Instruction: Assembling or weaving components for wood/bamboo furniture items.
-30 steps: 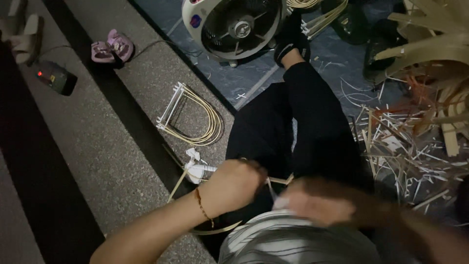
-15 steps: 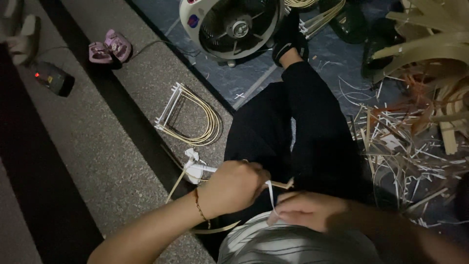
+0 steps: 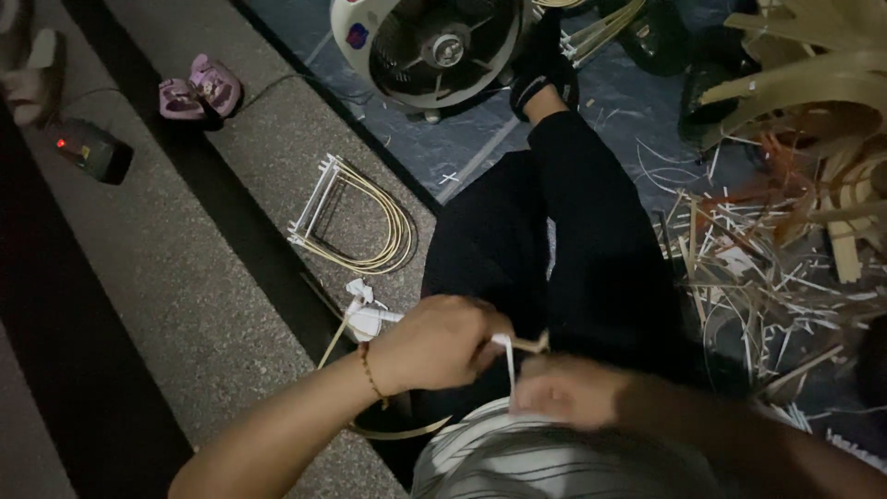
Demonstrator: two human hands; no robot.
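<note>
Close together: left hand [image 3: 434, 344], right hand [image 3: 565, 390] pinch white strip [image 3: 509, 356].

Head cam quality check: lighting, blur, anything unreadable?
Head view: dim overall, left floor strip nearly black; right hand motion-smeared, fingers indistinct; left hand sharper, gripping a thin pale cane strip; round white floor fan catches the most light; no glare.

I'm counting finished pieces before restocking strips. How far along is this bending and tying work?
Done: one bundle of bent hoops lies tied on the floor. In hand: left hand and right hand work a white tie around another bent strip. Left: loose strips lie unused.
</note>
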